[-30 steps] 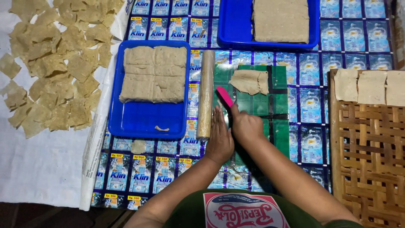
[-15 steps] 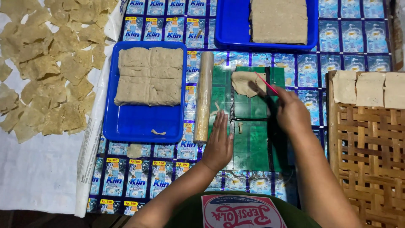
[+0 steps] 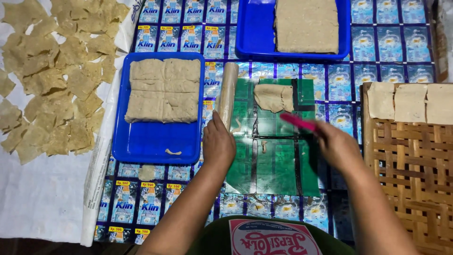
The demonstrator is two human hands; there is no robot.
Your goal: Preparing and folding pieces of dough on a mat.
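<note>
A floor covering of blue printed sachet sheets (image 3: 377, 42) carries the work, with a white cloth (image 3: 37, 203) of drying thin squares (image 3: 56, 80) far left of the green mat (image 3: 273, 156). Left of the mat, a blue tray (image 3: 155, 141) holds scored dough. The left hand (image 3: 218, 144) rests flat and open by the wooden roller (image 3: 227, 94); the right hand (image 3: 336, 145) grips a pink tool (image 3: 298, 122) below the dough piece (image 3: 273, 97) on the mat. A hurried stroke could tear the soft piece.

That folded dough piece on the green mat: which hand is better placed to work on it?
Probably the right hand: it holds the pink tool just below the dough piece. The left hand rests by the rolling pin, farther off.
</note>
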